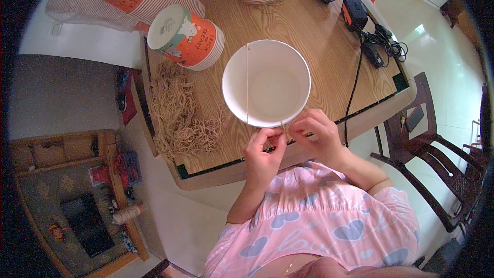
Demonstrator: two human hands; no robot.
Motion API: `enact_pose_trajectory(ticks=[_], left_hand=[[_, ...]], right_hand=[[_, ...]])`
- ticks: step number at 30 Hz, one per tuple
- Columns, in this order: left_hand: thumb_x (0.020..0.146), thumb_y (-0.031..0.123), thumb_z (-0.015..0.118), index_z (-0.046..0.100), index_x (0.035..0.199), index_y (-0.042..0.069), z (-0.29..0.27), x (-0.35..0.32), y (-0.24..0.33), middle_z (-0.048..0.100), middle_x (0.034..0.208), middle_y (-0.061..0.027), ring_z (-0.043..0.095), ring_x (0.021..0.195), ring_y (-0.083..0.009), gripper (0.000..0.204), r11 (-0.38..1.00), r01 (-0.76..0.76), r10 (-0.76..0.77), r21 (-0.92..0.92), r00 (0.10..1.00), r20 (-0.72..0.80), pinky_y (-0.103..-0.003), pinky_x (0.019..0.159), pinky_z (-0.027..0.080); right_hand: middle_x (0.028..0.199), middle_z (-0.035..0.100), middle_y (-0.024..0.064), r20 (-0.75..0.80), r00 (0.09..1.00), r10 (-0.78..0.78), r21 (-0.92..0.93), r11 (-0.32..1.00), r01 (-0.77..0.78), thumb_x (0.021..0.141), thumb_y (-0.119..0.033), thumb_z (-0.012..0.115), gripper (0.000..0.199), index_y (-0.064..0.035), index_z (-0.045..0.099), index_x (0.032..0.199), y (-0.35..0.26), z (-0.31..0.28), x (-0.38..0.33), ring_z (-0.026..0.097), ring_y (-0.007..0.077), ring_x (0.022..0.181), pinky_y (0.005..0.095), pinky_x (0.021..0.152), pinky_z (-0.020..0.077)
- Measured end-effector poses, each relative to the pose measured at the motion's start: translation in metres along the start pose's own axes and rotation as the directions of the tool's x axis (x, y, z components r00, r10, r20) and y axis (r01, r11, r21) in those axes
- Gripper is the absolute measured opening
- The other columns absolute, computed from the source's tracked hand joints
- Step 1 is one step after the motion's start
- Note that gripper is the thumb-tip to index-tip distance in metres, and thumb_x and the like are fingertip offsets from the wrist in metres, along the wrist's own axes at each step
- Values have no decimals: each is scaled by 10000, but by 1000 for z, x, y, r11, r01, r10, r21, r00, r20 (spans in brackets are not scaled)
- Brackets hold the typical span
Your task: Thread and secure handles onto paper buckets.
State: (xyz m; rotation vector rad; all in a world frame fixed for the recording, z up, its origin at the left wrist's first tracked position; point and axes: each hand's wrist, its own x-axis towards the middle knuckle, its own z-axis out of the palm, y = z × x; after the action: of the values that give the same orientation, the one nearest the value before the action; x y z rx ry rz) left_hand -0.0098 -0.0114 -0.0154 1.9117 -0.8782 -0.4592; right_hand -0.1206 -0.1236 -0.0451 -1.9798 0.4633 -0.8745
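White paper bowl [266, 83] sat on bench [319, 36] near its front edge. Left hand [263, 155] and right hand [315, 133], touching, both pinched a thin elastic band [247, 82] stretched across the bowl's mouth. Risk: band likely snaps off the rim if either pinch slackens, tipping the light bowl.

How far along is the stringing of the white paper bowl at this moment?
Done: a thin string already runs across the mouth of the white paper bowl, from its far rim to its near rim. In hand: the left hand and right hand pinch the string's end at the near rim. Left: the heap of loose strings and the stacks of printed bowls on the wooden table look untouched.
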Motion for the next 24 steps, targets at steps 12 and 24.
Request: enact_pose_trajectory(ticks=[12,24], left_hand=[[734,10,645,606,801,3,5,-1,-3,631,769,-57,584,723,-132,78,999,-37,35,-28,998,-50,-265,684,458],[723,0,648,605,813,9,6,-2,-2,621,757,-57,582,712,-142,99,998,-66,67,15,996,-56,-272,680,459]], right_hand=[[767,577,48,-44,992,-117,-38,993,116,656,-96,719,196,-72,609,817,0,7,-1,565,226,729,345,684,435],[799,597,32,-48,982,-185,-116,977,178,669,-107,706,191,-78,622,837,-1,5,-1,574,223,762,370,747,432]])
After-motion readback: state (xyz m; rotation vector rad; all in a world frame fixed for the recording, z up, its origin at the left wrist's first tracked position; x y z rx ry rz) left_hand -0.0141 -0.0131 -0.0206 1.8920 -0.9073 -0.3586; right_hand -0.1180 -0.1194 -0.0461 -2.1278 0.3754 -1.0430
